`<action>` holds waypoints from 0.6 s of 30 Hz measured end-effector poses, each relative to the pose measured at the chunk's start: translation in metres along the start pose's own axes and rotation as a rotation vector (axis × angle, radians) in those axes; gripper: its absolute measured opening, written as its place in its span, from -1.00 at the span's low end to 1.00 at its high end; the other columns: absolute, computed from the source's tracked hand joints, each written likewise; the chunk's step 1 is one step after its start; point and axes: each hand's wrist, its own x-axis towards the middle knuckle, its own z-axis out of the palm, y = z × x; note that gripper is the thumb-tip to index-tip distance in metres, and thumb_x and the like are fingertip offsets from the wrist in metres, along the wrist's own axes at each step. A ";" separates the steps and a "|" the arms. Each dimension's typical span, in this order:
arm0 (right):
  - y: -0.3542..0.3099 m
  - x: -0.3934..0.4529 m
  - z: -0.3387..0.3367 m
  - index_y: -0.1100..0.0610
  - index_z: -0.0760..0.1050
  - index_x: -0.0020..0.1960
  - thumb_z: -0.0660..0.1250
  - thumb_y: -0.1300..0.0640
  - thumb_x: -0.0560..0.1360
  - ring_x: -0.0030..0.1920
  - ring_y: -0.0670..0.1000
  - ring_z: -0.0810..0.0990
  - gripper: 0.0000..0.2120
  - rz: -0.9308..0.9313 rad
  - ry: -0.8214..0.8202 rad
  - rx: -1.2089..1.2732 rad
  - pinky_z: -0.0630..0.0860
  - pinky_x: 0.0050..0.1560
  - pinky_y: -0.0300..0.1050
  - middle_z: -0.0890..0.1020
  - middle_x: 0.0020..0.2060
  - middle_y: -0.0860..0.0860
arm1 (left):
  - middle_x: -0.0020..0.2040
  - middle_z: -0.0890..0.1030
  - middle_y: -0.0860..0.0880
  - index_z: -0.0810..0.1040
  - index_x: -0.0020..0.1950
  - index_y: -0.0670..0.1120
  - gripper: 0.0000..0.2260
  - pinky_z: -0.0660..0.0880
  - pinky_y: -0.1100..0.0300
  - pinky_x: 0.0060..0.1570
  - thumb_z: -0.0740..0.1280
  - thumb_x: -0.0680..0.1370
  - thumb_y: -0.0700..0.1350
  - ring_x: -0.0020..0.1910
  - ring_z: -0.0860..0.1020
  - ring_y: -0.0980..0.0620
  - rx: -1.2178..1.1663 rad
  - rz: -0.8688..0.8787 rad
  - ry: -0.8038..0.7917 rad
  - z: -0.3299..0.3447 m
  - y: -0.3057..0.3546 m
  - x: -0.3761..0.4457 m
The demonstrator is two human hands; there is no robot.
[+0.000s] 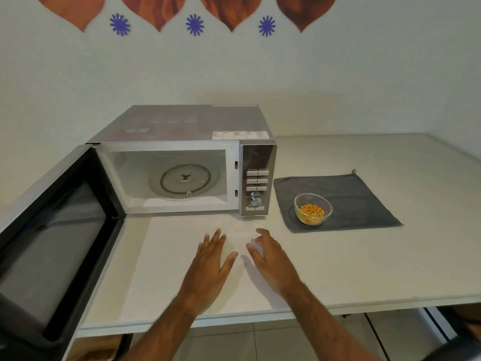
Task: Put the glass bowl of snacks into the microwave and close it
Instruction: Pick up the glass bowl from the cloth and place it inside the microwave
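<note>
Both hands (242, 259) hover over white counter (364, 256) below decorated wall (338, 74).

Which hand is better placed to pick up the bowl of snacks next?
Right. The right hand is open and nearer the glass bowl on the grey cloth; the left hand is nearer the open microwave door.

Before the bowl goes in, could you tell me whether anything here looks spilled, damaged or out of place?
Nothing stands out. The glass bowl sits upright on the grey cloth with its snacks inside, none spilled. The microwave door is wide open, its turntable seated and bare. Both hands, left and right, are empty.
</note>
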 end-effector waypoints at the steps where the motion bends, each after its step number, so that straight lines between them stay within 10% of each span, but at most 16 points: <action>1: 0.003 0.004 -0.007 -0.10 0.25 0.53 0.21 -0.24 0.66 0.38 0.02 0.54 -0.49 0.029 0.011 0.035 0.50 0.40 0.03 0.58 0.38 -0.04 | 0.74 -0.07 0.25 0.02 0.75 0.17 -0.34 0.04 0.01 0.69 0.05 0.69 0.36 0.72 -0.11 0.16 -0.101 -0.023 0.002 0.002 0.008 0.004; 5: 0.016 0.018 -0.036 -0.13 0.27 0.47 0.20 -0.25 0.66 0.18 -0.02 0.66 -0.56 0.105 0.057 0.126 0.60 0.26 0.06 0.64 0.21 -0.06 | 0.68 0.29 0.12 0.30 0.66 0.12 -0.48 0.36 -0.03 0.57 0.24 0.71 0.19 0.62 0.33 0.04 -0.450 -0.079 0.050 0.005 0.039 0.032; 12: 0.052 0.037 -0.081 -0.12 0.40 0.23 0.26 -0.15 0.67 -0.13 -0.03 0.66 -0.81 0.145 0.254 0.246 0.58 -0.04 0.03 0.65 -0.16 -0.05 | 0.54 0.44 0.03 0.41 0.54 0.05 -0.58 0.43 0.15 0.33 0.35 0.69 0.07 0.50 0.44 0.01 -0.571 -0.070 -0.062 0.024 0.082 0.078; 18: 0.082 0.052 -0.118 -0.03 0.45 0.15 0.30 -0.09 0.66 -0.03 0.06 0.66 -0.83 0.218 0.427 0.171 0.64 0.01 0.09 0.67 -0.04 0.02 | 0.22 0.65 -0.11 0.43 0.47 -0.05 -0.59 0.59 -0.04 0.24 0.31 0.69 0.12 0.19 0.64 -0.10 -0.638 -0.097 -0.167 0.040 0.122 0.116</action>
